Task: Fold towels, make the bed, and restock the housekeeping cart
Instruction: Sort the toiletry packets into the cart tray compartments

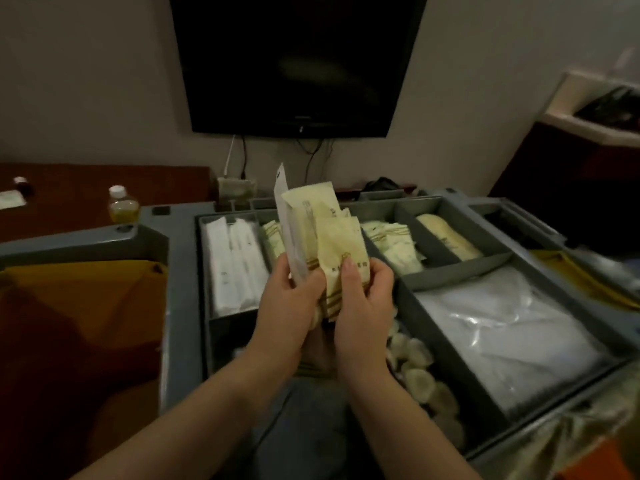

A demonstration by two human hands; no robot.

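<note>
Above the grey housekeeping cart (180, 271), the left hand (294, 299) and right hand (363, 299) both grip a fanned bunch of pale yellow packets (329, 237), fingers curled around its lower end, over the cart's divided tray.

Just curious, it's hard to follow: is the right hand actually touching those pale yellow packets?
Touching. The head view shows the right hand with its thumb pressed on the front of the pale yellow packets, which the left hand also grips.

L hand (290, 301), R hand (363, 301) close tog., fingers (347, 270) round sachets (323, 233), forearms converging.
</note>
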